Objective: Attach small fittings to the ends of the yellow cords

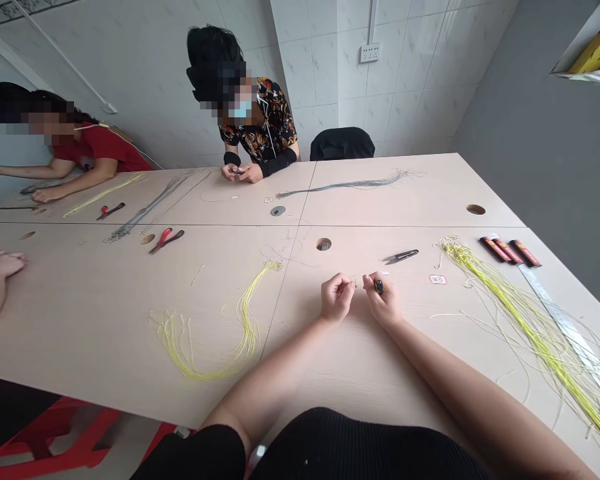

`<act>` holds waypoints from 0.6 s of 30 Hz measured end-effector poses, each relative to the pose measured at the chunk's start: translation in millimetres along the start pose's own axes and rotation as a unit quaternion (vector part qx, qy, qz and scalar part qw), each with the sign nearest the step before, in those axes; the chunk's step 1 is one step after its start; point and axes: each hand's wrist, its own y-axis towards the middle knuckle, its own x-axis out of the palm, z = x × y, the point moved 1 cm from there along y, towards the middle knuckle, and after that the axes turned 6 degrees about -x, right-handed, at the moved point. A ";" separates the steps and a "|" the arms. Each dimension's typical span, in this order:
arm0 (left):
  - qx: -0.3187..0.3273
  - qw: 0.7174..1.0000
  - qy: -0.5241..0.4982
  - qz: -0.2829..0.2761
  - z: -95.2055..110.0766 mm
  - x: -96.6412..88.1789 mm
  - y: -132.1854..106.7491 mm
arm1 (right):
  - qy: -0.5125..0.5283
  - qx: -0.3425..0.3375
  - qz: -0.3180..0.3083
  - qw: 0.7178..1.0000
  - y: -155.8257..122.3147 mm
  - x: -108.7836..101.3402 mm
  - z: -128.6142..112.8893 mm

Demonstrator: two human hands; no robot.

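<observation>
My left hand (337,298) is closed in a pinch near the middle of the table. A tiny, thin, pale piece shows at its fingertips, too small to name. Just to its right, my right hand (386,303) is wrapped round a small black-and-yellow tool (379,287), mostly hidden by the fingers. The fingertips of both hands face each other with a narrow gap between. Beyond my right hand lie black-handled thread snips (403,256) and a small red-edged label (438,280).
A bundle of yellow cords (523,323) lies at right beside a metal ruler (565,320) and three red-black tubes (525,253). More yellow cords (250,320) curve at left. Red-handled pliers (166,240), grey strands (340,185) and a table hole (324,244) lie farther off. Co-workers sit opposite.
</observation>
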 end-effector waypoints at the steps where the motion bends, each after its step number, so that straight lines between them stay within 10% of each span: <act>1: 0.001 1.000 -0.001 0.000 -0.4 0.0 0.0 | 0.000 0.001 0.001 1.000 0.1 -0.1 -0.1; 18: -0.004 1.000 -0.011 -0.008 1.1 0.3 0.0 | 0.040 0.041 0.024 0.998 -2.6 2.0 8.9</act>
